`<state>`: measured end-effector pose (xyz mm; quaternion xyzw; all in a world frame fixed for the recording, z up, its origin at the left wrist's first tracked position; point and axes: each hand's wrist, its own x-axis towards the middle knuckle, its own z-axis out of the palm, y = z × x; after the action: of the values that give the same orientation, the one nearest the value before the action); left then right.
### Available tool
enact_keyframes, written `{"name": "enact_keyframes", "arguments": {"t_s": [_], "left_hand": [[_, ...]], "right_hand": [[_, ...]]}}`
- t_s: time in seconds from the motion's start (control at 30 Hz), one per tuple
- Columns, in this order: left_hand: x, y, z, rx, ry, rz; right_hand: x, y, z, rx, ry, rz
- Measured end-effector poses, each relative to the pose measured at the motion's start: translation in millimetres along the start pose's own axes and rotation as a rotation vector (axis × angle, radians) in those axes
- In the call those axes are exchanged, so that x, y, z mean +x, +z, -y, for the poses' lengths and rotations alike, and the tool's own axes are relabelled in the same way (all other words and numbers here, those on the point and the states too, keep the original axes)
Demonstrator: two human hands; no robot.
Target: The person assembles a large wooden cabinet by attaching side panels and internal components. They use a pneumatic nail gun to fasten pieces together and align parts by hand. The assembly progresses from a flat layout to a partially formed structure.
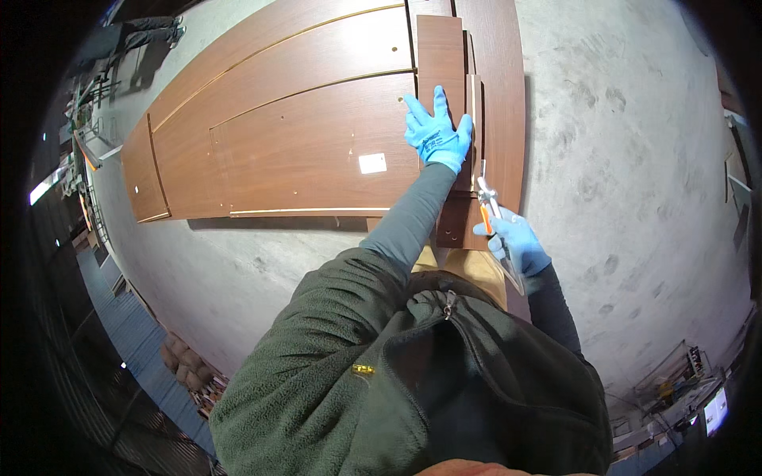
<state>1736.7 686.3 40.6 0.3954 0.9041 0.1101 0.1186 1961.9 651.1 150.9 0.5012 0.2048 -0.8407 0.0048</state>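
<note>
One narrow board [440, 47] | probably stiff, slick; best held by long edges | left hand [438, 138] spread across it | right hand [517, 240] closed around tool [487, 200]

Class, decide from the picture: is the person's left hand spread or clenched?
Spread: the left hand shows separated fingers over the narrow brown board.

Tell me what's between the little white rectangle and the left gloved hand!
In the head view, only brown board shows between the white rectangle and the left hand; nothing lies on it there.
</note>
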Motion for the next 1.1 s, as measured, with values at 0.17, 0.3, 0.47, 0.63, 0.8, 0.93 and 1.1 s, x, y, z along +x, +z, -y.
{"name": "enact_keyframes", "arguments": {"t_s": [0.17,0.3,0.47,0.63,0.8,0.93,1.1], "left_hand": [[-2,-14,3,0.125,0.069,0.069],[6,-14,1,0.112,0.122,0.123],[10,-10,12,0.189,0.234,-0.059],[13,-2,12,0.121,0.153,-0.05],[4,-4,25,0.114,0.31,-0.113],[-3,-15,55,0.162,0.453,-0.03],[1,-17,70,0.118,0.467,0.136]], "right_hand": [[10,10,35,0.004,-0.088,0.007],[13,21,33,0.012,-0.06,0.029],[11,25,18,-0.056,-0.031,-0.014],[13,20,22,0.061,-0.017,-0.03],[12,27,43,-0.044,-0.042,0.014],[21,33,102,-0.078,-0.124,0.073],[53,39,146,-0.027,-0.229,-0.079]]}}
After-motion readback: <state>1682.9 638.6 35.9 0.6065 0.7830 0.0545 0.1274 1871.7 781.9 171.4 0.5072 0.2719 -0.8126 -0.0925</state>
